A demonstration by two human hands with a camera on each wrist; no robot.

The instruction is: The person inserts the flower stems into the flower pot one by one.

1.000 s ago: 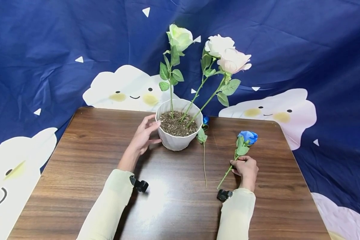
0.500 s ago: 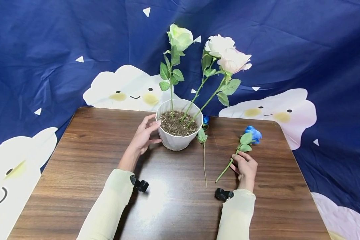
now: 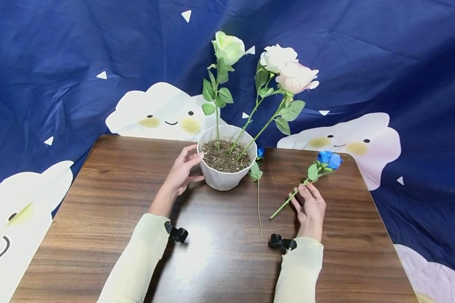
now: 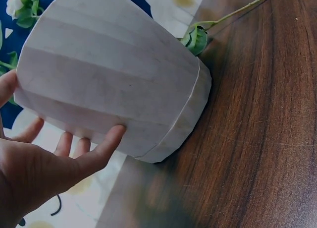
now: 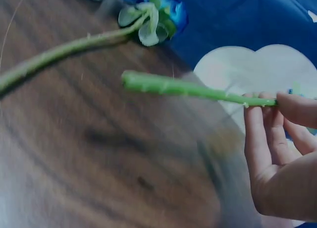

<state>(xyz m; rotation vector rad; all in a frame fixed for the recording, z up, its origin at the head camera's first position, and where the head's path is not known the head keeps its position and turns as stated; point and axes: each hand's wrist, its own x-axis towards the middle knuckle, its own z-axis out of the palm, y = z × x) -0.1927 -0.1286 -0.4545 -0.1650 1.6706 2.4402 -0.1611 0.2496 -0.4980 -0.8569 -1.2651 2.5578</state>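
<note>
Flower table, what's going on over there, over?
Left grip touching white pot. Right grip pinching blue rose by its stem. Possible obstacle: second blue rose, lying between pot and right grip.

Blue cloud-print cloth (image 3: 144, 46) hangs behind a table (image 3: 223, 227).

Legible markings: none. No lettering, label, brand, number or sign can be read on pot (image 3: 223, 179), desk (image 3: 220, 256) or backdrop (image 3: 72, 42) in any view.

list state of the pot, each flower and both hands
White pot, upright
Pale green flower, planted upright
White flower, planted, leaning
Pink flower, planted, leaning
Held blue flower, raised, tilted
Other blue flower, lying down
Left hand, touching white pot
Right hand, pinching held blue flower
</note>
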